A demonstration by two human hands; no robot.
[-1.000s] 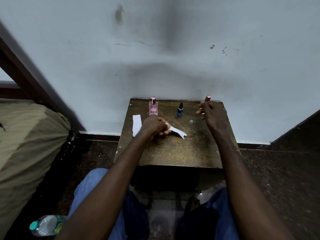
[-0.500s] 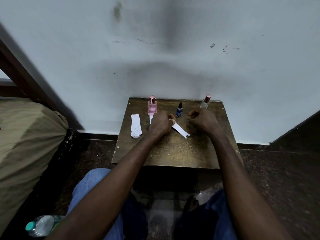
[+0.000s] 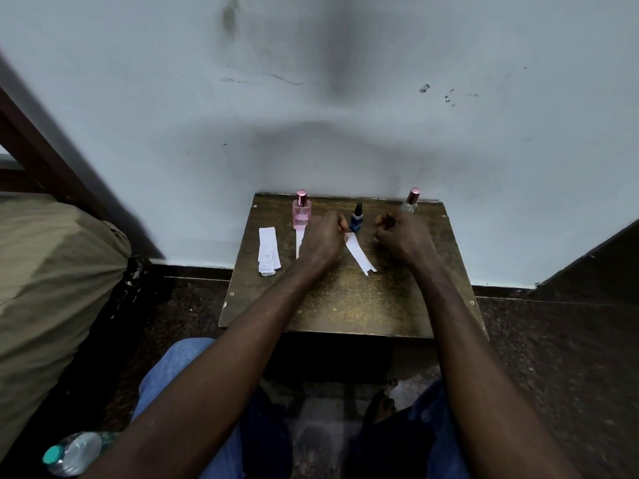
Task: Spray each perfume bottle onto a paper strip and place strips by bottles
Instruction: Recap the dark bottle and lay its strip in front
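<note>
From the head view, a paper strip (image 3: 359,255) is being pinched at its far end by the left hand (image 3: 320,242), just beside the blue bottle (image 3: 356,219) on the table (image 3: 345,305). The right hand (image 3: 403,233) is being held with its fingers curled, and whether they enclose anything cannot be told. The base of the clear bottle (image 3: 411,202) is being hidden behind it.

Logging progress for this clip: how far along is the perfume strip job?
Done, it seems: the first strip lies by the pink bottle. In hand: the left hand pinches a second strip at the blue bottle; the right hand is curled, contents hidden. Left: the clear bottle has no strip beside it; spare strips lie left of the pink bottle.
</note>
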